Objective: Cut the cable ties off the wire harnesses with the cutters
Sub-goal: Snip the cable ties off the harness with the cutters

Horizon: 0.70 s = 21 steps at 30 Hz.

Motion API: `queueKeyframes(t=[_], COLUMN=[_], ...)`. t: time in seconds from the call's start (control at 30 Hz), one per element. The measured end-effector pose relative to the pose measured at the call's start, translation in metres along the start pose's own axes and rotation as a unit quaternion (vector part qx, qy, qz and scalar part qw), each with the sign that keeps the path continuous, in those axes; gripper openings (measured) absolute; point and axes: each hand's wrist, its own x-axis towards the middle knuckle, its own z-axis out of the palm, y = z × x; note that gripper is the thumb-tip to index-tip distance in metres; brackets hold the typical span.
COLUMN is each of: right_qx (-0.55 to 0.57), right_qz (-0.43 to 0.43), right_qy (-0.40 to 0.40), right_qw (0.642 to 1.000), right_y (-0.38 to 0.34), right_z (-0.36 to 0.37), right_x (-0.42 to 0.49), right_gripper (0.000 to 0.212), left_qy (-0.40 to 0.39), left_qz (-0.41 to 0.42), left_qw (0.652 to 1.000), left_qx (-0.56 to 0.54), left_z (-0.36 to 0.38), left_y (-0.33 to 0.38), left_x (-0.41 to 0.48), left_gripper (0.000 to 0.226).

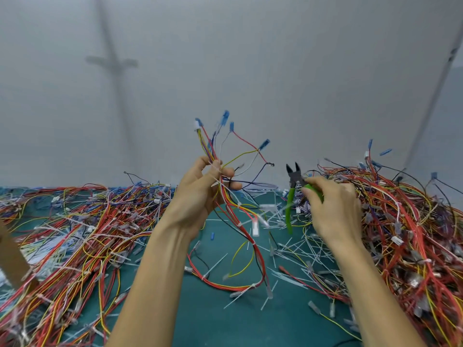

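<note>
Wire harness (250,236) hangs from the left hand (198,191), which is raised above the middle of the green surface (213,321). The fingers and thumb curl round the bundle where a white cable tie (215,169) binds it. Above the grip, the red, yellow, white and black wires fan out upward, ending in blue connectors (225,116). Below it, the harness trails down in a red loop that lies on the surface.

The right hand (333,209) grips the green-handled cutters (290,199) just to the right of the harness, apart from it. One handle sits inside the curled fingers and the other hangs free below. The black jaws point up and stand parted.

Cut white tie pieces (300,249) are scattered over the surface between and below the hands. A large tangled pile of harnesses (75,221) lies on the left and a higher harness heap (413,221) on the right. A brown cardboard edge (12,254) shows at the far left. A plain grey wall (250,58) rises behind the surface.
</note>
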Motion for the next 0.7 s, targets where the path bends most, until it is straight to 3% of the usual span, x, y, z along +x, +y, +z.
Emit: queueKeyframes(t=[0.13, 0.27, 0.33, 0.4, 0.6, 0.7], right_qx=[0.019, 0.176, 0.268, 0.287, 0.233, 0.223], right_qz=[-0.027, 0.006, 0.039, 0.053, 0.023, -0.017], right_qy=[0.056, 0.039, 0.004, -0.038, -0.141, -0.148], right_qw=[0.998, 0.984, 0.963, 0.956, 0.962, 0.963], right_y=[0.000, -0.008, -0.015, -0.020, -0.021, -0.023], right_z=[-0.003, -0.002, -0.003, -0.004, -0.001, -0.002], right_x=[0.002, 0.001, -0.002, -0.005, -0.001, 0.001], right_gripper=[0.024, 0.023, 0.042, 0.060, 0.020, 0.010], left_qy=[-0.007, -0.008, -0.002, 0.009, 0.058, 0.080], left_qz=[0.009, -0.002, -0.017, -0.019, 0.038, 0.071], left_qw=[0.999, 0.998, 0.998, 0.999, 0.994, 0.988], left_qx=[-0.051, -0.064, -0.062, -0.040, 0.080, 0.112], left_z=[-0.001, 0.000, 0.001, 0.003, 0.013, 0.016], left_y=[-0.002, -0.004, -0.005, -0.004, 0.004, 0.005], left_x=[-0.001, 0.000, -0.001, -0.002, -0.005, -0.006], left_gripper=[0.007, 0.016, 0.015, 0.013, 0.013, 0.012])
